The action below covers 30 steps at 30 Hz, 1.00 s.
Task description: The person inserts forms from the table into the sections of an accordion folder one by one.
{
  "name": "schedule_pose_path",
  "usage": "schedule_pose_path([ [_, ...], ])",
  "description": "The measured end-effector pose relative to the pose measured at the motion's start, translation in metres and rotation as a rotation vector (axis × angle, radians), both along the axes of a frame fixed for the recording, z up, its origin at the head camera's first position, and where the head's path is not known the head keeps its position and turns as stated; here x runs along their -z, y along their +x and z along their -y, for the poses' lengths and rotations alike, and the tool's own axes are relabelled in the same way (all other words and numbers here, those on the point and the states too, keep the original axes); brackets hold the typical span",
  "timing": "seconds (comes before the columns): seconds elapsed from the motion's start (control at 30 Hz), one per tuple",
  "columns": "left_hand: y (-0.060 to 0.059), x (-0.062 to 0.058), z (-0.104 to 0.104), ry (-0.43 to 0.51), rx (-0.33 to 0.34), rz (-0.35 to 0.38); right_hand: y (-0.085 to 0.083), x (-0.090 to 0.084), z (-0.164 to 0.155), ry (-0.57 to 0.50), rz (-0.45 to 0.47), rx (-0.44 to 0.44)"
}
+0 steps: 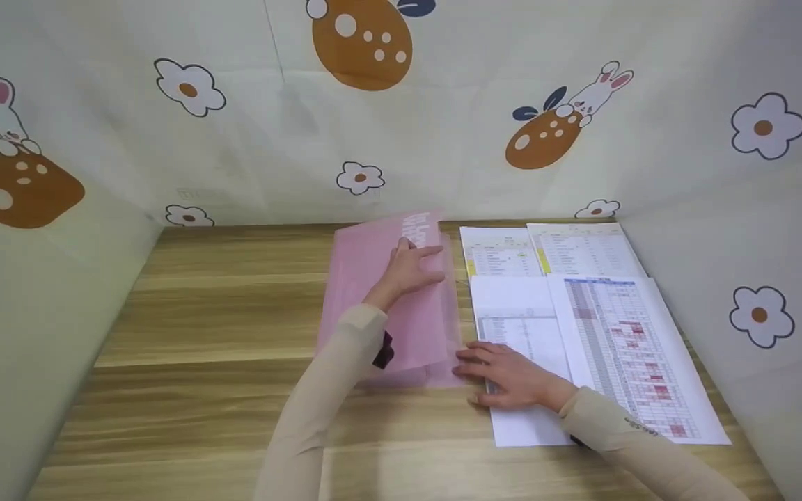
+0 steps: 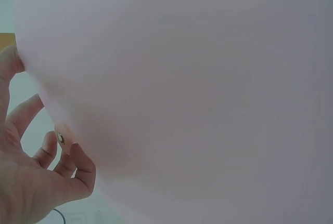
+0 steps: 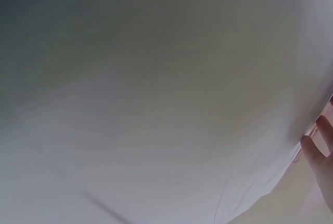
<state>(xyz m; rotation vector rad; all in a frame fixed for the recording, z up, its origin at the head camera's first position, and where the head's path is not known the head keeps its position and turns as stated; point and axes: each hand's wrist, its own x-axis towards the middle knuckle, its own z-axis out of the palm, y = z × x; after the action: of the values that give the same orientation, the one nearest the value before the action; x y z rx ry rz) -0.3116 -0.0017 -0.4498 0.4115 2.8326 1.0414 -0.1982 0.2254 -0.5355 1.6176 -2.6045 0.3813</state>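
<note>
A translucent pink plastic folder [image 1: 380, 285] lies on the wooden table, white lettering near its top right corner. My left hand [image 1: 411, 270] rests on its upper part with the fingers spread. In the left wrist view, the fingertips of that left hand [image 2: 41, 167] meet the surface of the pale pink folder [image 2: 197, 89], which fills most of the picture. My right hand [image 1: 512, 376] lies over the left edge of the printed sheets, its fingertips at the folder's lower right corner. At the right wrist view's edge, two fingers of the right hand [image 3: 325, 161] touch a pale surface.
Right of the folder, several printed sheets overlap: a sheet with a red-marked table [image 1: 631, 348], a page [image 1: 523, 341] partly under it, and two yellow-edged sheets [image 1: 502, 254] behind. Bare wooden tabletop [image 1: 206, 313] spreads to the left. Patterned curtains [image 1: 269, 153] enclose the back and sides.
</note>
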Motion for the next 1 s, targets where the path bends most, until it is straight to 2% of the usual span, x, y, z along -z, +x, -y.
schedule_pose_path([
  [0.37,-0.001,-0.012,0.012,0.087,-0.011,0.044,0.001,-0.001,0.000,0.014,0.030,0.020],
  [0.73,-0.002,-0.016,0.024,0.185,0.014,-0.009,0.001,-0.002,0.000,0.003,0.030,0.014],
  [1.0,-0.002,-0.020,0.031,0.249,0.013,0.034,0.001,-0.001,0.000,-0.012,0.024,0.005],
])
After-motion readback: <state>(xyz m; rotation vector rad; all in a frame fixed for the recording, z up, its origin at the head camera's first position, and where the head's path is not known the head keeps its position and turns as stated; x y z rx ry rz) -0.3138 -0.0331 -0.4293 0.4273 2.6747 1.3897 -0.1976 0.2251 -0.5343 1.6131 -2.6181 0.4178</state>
